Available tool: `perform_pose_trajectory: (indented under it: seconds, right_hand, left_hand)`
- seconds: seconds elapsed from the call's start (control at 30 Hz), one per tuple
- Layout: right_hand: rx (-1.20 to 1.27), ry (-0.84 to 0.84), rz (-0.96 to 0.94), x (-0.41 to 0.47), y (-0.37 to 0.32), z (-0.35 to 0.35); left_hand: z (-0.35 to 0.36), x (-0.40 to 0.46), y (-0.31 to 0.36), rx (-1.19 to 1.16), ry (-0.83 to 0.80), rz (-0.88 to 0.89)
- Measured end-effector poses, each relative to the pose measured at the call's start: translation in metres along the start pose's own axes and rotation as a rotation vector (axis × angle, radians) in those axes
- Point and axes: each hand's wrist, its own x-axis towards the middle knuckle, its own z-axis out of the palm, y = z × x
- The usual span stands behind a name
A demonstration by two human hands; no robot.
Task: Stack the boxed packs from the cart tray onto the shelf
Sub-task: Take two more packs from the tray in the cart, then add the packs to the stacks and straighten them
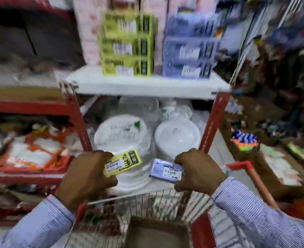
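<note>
My left hand [86, 176] grips a yellow boxed pack [123, 162], held tilted above the cart. My right hand [199, 171] grips a pale blue boxed pack [165, 171] at about the same height. Both packs hang in front of the lower shelf, below the white shelf board [147, 85]. On that board stands a stack of three yellow packs [127, 47] and, to its right, a stack of three blue packs [188, 49]. A brown cardboard tray [156, 231] sits in the wire cart [156, 199] beneath my hands. The picture is blurred.
Red shelf uprights [213, 122] frame the bay. Stacks of white disposable plates [122, 135] fill the lower shelf. Pink packages [88, 29] stand behind the stacks. Orange-and-white bags [34, 153] lie on the left rack; mixed goods crowd the right side [273, 104].
</note>
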Motion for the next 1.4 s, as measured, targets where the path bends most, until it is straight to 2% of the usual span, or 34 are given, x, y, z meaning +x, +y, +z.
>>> perform_pose_trajectory:
  seconds: [0.23,0.43,0.57,0.7,0.97,1.4]
  right_hand:
    - [-0.134,0.305,-0.051,-0.005,-0.015,-0.160]
    - [-0.183,0.559,0.011,0.005,-0.009,-0.236]
    - [-0.180,0.703,0.045,0.022,0.001,-0.269]
    - [-0.213,0.751,0.061,0.053,0.015,-0.282]
    - [-0.262,0.656,0.117,0.098,0.036,-0.279]
    - [-0.205,0.705,0.128,0.115,0.047,-0.265]
  left_hand:
    - [-0.140,0.022,-0.001,0.089,0.287,0.018]
    - [-0.199,0.053,-0.009,0.073,0.504,0.109]
    - [-0.225,0.090,-0.011,0.027,0.572,0.151]
    - [-0.238,0.129,-0.011,0.007,0.586,0.202]
    - [-0.235,0.191,-0.012,-0.047,0.519,0.287]
    - [-0.225,0.213,-0.017,-0.086,0.484,0.298]
